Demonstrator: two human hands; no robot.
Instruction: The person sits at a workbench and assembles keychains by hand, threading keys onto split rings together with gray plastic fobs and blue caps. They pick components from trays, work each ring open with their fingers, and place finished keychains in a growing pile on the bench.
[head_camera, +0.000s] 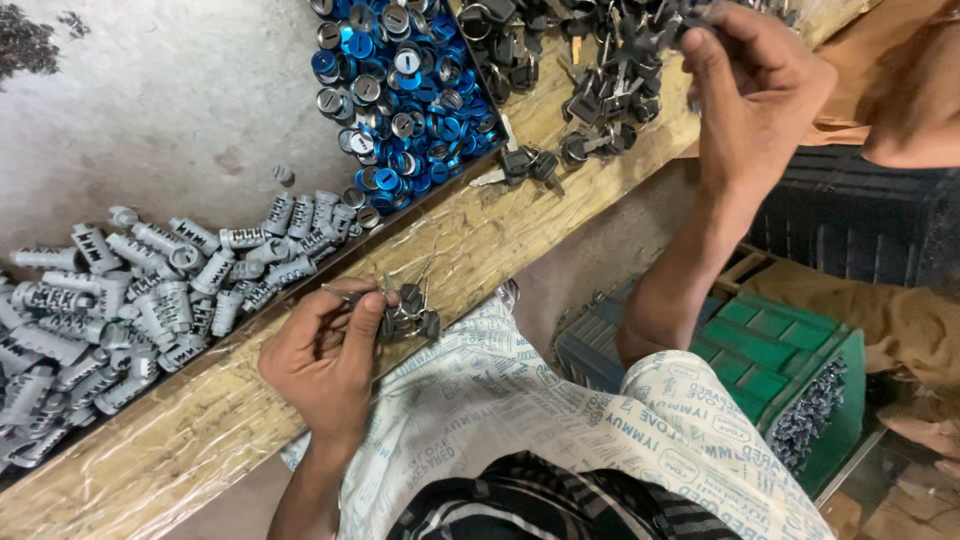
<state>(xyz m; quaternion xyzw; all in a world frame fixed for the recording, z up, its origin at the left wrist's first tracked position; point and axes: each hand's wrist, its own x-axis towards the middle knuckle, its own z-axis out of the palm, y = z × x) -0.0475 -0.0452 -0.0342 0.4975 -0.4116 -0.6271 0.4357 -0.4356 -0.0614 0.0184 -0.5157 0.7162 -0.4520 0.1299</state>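
Printed pale cloth (560, 420) over the person's lap fills the bottom of the view, with a dark striped fabric (540, 505) below it. Just above, the left hand (325, 355) rests on the plastic-wrapped wooden ledge (200, 430) of the bench, its thumb and fingers pressed together on a small bunch of keys (408, 312) with dark heads, which lies against the ledge at the fingertips. Beyond the ledge, on the grey bench top (170, 110), lies a heap of silver lock cylinders (130, 300), and further along a pile of round blue and silver caps (400, 90). More dark-headed keys (580, 110) are scattered across the ledge at the top of the view. The right hand (755, 95) is raised there, fingers curled and closed on a cluster of keys (670, 20) held above that scatter; how tightly it pinches them I cannot tell. Down on the right stands a green plastic crate (790, 370) holding small metal parts (810, 415).
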